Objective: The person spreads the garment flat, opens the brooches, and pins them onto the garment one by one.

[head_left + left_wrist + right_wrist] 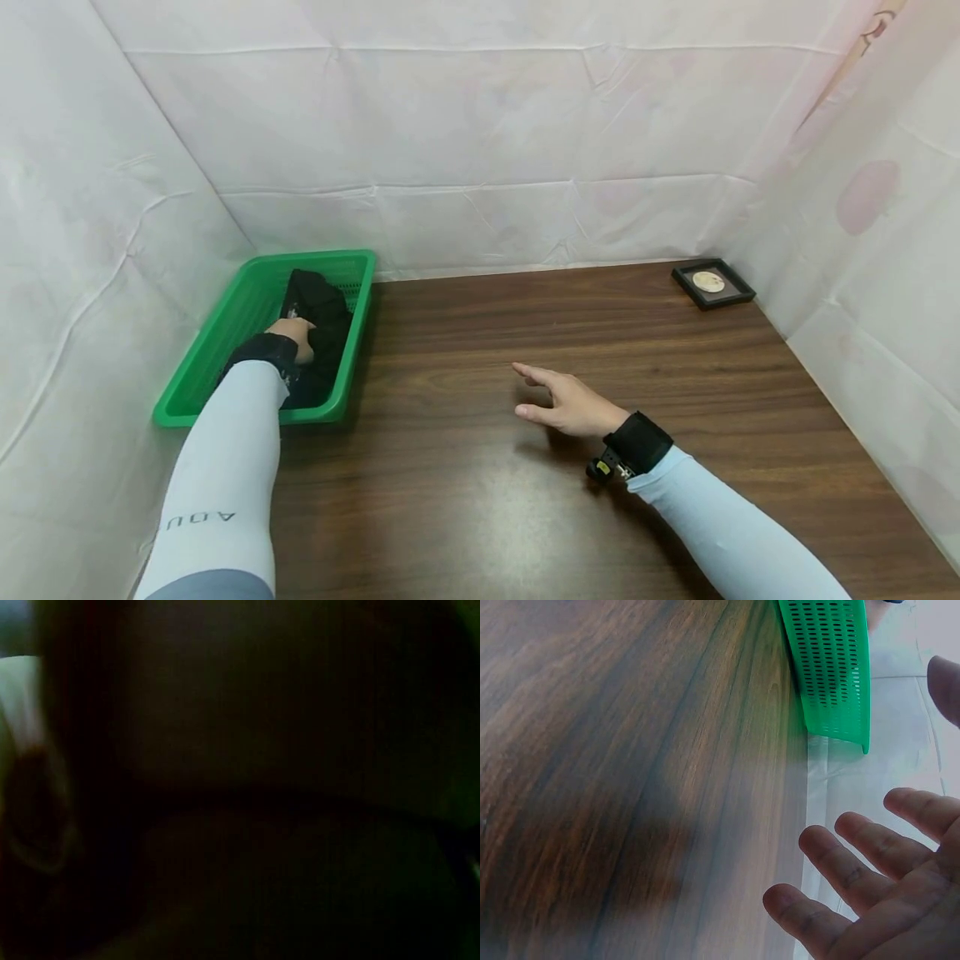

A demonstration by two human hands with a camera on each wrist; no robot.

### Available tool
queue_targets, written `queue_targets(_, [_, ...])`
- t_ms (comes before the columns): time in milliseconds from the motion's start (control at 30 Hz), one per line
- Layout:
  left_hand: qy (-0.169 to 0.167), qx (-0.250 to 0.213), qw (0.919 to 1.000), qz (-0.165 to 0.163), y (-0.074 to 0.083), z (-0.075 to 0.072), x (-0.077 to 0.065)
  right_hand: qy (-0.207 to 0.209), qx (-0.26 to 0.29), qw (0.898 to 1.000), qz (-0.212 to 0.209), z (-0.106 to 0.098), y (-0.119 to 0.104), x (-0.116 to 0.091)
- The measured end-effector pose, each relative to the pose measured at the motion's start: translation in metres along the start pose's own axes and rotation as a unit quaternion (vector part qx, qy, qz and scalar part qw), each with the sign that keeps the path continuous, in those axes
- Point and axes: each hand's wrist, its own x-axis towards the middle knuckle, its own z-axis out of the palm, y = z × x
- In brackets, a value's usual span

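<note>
Inside a green plastic basket (358, 333) at the left of the table lies a bunched black cloth (318, 304). My left hand (295, 335) reaches down into the basket and grips the cloth from above, its fingertips hidden in the folds. The left wrist view is almost wholly dark, filled by dark fabric (262, 720) close to the lens. Over the middle of the table is my right hand (573, 404), palm down, fingers extended toward the left and thumb apart. It holds nothing; in the right wrist view its fingers (847, 874) are spread and relaxed.
A small black frame with a round cream disc (708, 282) lies at the table's back right corner. White sheeting (480, 125) hangs behind the brown wooden table (450, 333) and along both sides. The basket stands against the left sheet.
</note>
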Motion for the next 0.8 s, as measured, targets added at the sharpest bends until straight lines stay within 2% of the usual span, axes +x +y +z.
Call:
queue_targets(333, [0.047,-0.035,0.9982,-0.013,0.004,-0.044,-0.026,0.005,-0.002,1.000,0.005,-0.004,0.000,-0.003])
queue_targets(533, [0.089,-0.043,0.9948,-0.023,0.001,-0.068,-0.040,0.014,-0.003,1.000,0.006,-0.007,-0.001,-0.006])
queue_targets(667, [0.125,-0.052,0.9902,-0.032,0.002,-0.085,-0.052,0.017,-0.003,1.000,0.008,-0.011,0.000,-0.008])
queue_targets(800, [0.172,-0.068,0.9820,-0.036,0.009,-0.099,-0.062,0.024,0.000,1.000,0.002,-0.016,0.000,-0.010])
